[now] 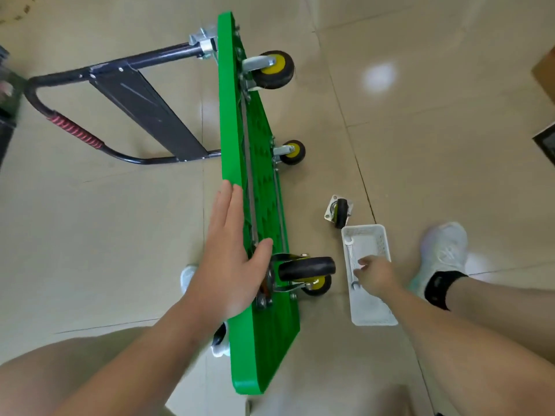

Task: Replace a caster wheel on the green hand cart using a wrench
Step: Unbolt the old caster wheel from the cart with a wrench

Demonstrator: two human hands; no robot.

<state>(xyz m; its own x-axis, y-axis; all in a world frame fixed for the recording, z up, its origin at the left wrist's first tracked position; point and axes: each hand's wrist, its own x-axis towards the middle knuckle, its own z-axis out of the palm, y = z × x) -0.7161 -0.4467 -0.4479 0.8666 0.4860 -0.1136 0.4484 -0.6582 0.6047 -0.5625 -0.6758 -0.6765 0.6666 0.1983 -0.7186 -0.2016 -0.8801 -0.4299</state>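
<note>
Green hand cart (261,340): stands on its long edge on the floor.
Left hand (231,250): fingers straight, pressing the cart's upper edge.
Right hand (375,273): at the wrench (350,257) in the white basket (372,313), right of the cart; grasp unclear.
Risk: if the left hand lets go, the cart could topple.

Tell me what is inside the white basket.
A wrench lies along the left wall of the white basket. The right hand reaches in at it, covering the floor beneath; anything under the hand cannot be seen.
</note>
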